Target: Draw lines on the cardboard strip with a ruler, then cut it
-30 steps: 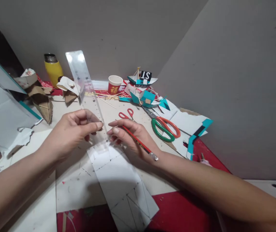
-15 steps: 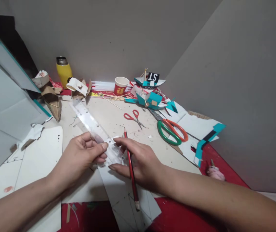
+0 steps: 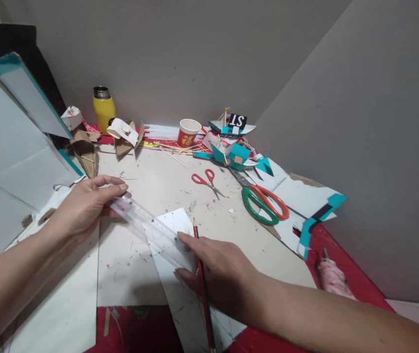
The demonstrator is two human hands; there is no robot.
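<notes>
A clear plastic ruler point(image 3: 146, 221) slants across the middle, held between both hands. My left hand point(image 3: 87, 203) pinches its far left end, thumb on top. My right hand point(image 3: 218, 269) grips the near right end between thumb and fingers. A red and black pencil point(image 3: 202, 284) is tucked in that same hand, its tip pointing away from me. Beneath the ruler lies a strip of white card point(image 3: 170, 294) marked with thin pencil lines; my right hand covers part of it.
Small red-handled scissors point(image 3: 209, 183) and large scissors with green and orange handles point(image 3: 264, 201) lie beyond my right hand. A paper cup point(image 3: 189, 133), a yellow bottle point(image 3: 104, 110) and paper boats point(image 3: 231, 149) line the back. A white folded board point(image 3: 21, 162) stands at left.
My left hand has slid left to the ruler's far end, and the ruler now lies flatter across the card. My right hand has moved slightly right and nearer, keeping the pencil.
</notes>
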